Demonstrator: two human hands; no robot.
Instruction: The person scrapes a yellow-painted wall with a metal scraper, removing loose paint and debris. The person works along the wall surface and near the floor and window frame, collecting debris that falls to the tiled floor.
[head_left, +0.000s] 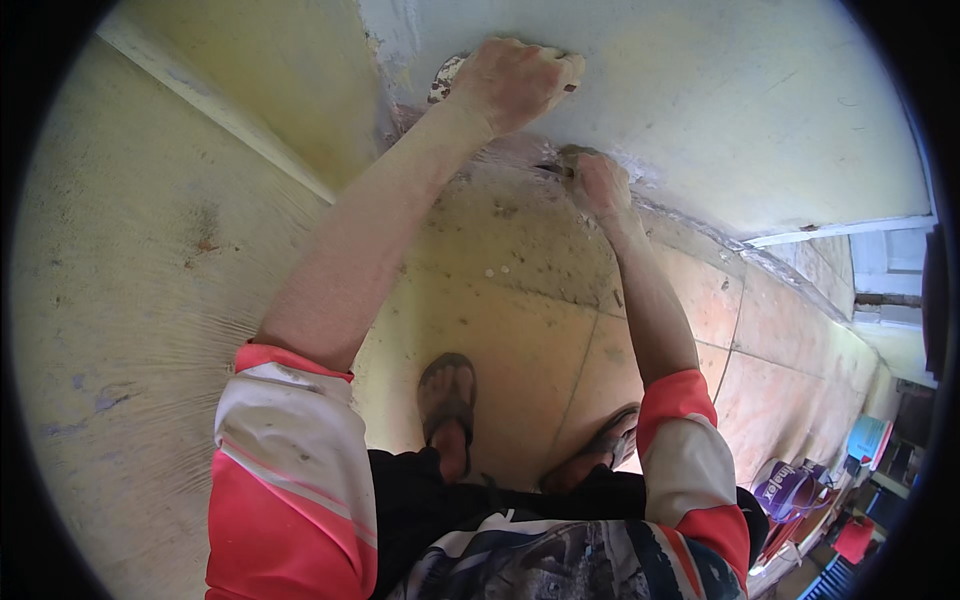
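Observation:
Curled into a fist, my left hand (521, 84) is against the lower part of the pale painted wall (697, 97). A rounded, white and brown mottled patch or object (447, 78) shows beside its wrist; I cannot tell which, or whether the hand holds it. My right hand (602, 184) is closed lower down, where the wall's rough, flaking base meets the floor. A dark narrow thing or gap (553, 169) lies just left of its fingers. What is inside the right hand is hidden.
Dusty floor tiles (517, 330) with small debris lie under my sandalled feet. Another stained wall (150, 277) rises at the left. At the lower right are a purple paint bucket (780, 487), a light blue tub (868, 439) and a red item (853, 538).

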